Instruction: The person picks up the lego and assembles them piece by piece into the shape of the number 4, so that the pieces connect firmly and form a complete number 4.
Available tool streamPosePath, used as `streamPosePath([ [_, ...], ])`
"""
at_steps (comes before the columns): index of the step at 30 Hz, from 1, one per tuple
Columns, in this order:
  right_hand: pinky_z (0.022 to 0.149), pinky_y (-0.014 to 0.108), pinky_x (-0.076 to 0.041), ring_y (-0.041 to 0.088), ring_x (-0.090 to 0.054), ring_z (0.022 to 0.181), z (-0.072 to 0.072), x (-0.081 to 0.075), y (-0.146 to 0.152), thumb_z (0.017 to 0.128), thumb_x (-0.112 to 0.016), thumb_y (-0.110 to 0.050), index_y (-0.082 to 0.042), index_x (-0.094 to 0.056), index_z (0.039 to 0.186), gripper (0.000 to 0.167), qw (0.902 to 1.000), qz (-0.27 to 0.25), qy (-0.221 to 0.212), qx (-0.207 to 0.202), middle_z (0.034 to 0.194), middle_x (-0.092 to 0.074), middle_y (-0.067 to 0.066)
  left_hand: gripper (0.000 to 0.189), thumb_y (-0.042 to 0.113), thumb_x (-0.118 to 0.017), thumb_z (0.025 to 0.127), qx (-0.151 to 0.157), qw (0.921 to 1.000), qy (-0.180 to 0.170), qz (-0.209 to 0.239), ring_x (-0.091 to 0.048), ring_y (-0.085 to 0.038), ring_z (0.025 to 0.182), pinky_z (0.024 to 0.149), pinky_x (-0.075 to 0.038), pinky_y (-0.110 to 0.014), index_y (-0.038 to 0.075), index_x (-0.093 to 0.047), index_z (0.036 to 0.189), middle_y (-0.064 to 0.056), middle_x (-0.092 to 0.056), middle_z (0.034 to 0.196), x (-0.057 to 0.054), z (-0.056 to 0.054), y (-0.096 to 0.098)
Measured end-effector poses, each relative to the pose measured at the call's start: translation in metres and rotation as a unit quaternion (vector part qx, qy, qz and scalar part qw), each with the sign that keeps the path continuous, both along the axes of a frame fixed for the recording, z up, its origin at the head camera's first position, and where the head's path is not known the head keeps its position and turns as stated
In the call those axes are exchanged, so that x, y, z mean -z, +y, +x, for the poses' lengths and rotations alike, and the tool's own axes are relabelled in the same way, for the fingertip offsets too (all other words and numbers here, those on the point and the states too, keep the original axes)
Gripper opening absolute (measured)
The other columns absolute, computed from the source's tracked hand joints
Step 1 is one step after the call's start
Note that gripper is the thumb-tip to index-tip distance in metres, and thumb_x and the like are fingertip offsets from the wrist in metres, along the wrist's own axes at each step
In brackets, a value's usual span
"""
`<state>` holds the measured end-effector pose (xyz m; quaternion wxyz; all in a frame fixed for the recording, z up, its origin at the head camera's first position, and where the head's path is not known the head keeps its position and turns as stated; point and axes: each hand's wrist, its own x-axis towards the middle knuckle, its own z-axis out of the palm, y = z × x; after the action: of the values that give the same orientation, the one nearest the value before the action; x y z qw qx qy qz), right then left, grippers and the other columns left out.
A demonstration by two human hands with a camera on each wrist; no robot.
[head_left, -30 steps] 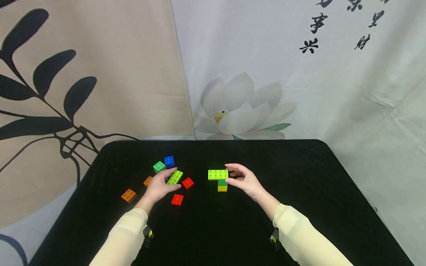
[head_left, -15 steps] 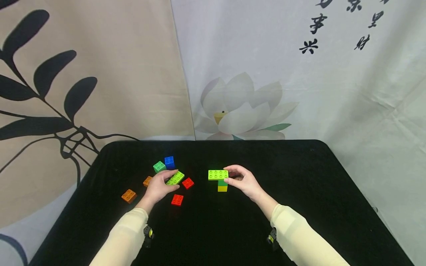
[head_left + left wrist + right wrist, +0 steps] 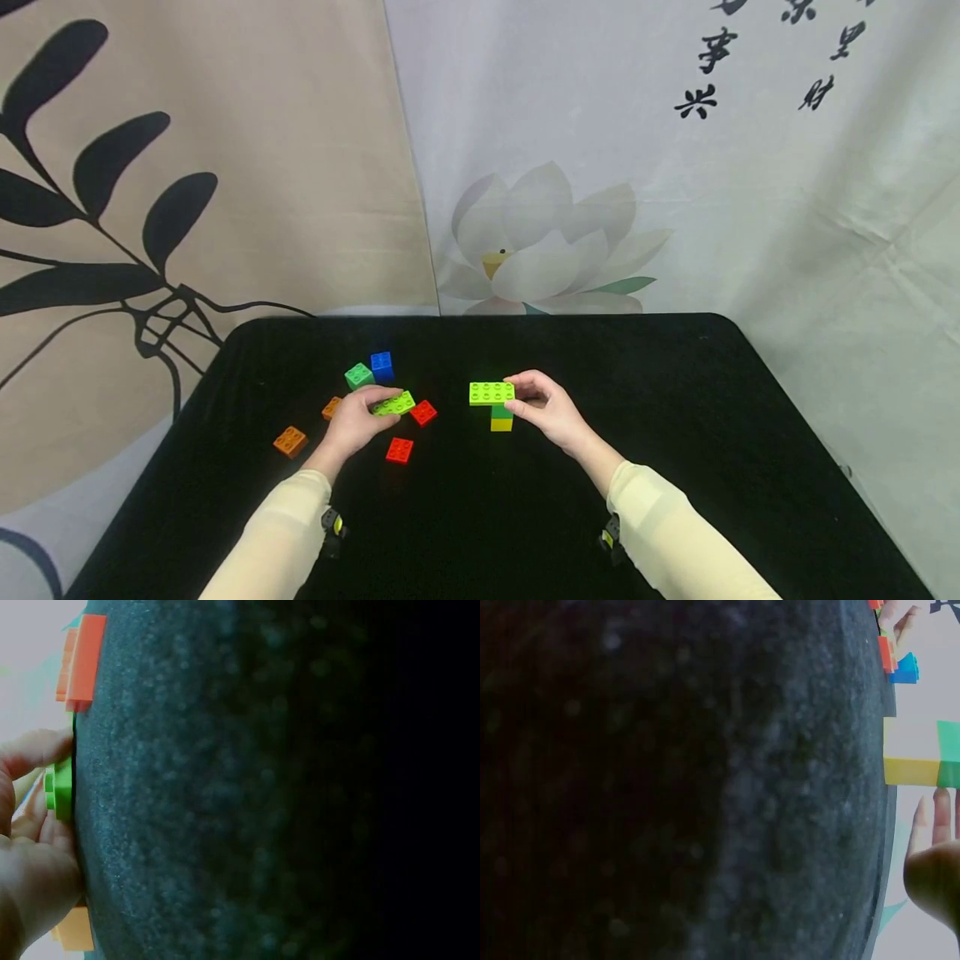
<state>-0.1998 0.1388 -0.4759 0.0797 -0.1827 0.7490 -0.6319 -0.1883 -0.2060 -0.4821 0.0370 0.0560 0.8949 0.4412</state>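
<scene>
In the head view my left hand pinches a long lime-green toy brick between thumb and fingers. The left wrist view shows this lime brick edge-on, close to the table surface. To the right stands a small brick stack: a long lime brick on top, a green brick under its right end, and a yellow brick at the bottom. My right hand holds the stack at its right side, thumb in front and fingers behind; the fingertips are partly hidden.
Two red bricks lie right of and in front of my left hand. Orange bricks lie to its left. Behind it are a green brick and a blue brick. The black table ends at a patterned curtain.
The lime brick in my left hand has turned so its right end points less steeply away. My left hand shifted slightly with it. The right hand and stack have barely moved.
</scene>
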Motion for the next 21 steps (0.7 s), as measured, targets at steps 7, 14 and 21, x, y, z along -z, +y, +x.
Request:
streamPosePath([
  [7,0.096,0.037,-0.047,0.03,-0.058,0.11,0.001,0.003,-0.001,0.092,-0.068,-0.003,-0.002,-0.058,0.124,0.034,0.9998,-0.017,0.008,0.002,0.12,-0.061,0.015,0.038,0.008,-0.071,0.089,0.003,0.9996,-0.01,0.028,-0.054,-0.037,0.12,0.098,-0.045,-0.055,0.008,-0.066,0.127,-0.017,-0.059,0.131,-0.004,0.001,0.0],
  [14,0.095,0.037,-0.047,0.027,-0.059,0.109,0.002,0.004,-0.002,0.093,-0.068,-0.005,-0.004,-0.059,0.124,0.033,0.9997,-0.017,0.015,0.001,0.12,-0.062,0.013,0.038,0.009,-0.072,0.089,0.018,0.9994,0.003,0.03,-0.056,-0.036,0.118,0.098,-0.046,-0.053,0.007,-0.066,0.126,-0.017,-0.06,0.129,-0.009,-0.001,0.001],
  [21,0.095,0.04,-0.047,0.027,-0.058,0.108,0.001,0.005,-0.002,0.092,-0.068,-0.003,-0.003,-0.058,0.124,0.033,0.9995,-0.025,0.017,0.001,0.119,-0.062,0.013,0.038,0.008,-0.071,0.089,0.025,0.9987,0.007,0.045,-0.055,-0.036,0.119,0.099,-0.046,-0.052,0.007,-0.066,0.127,-0.017,-0.06,0.13,-0.018,-0.001,0.004],
])
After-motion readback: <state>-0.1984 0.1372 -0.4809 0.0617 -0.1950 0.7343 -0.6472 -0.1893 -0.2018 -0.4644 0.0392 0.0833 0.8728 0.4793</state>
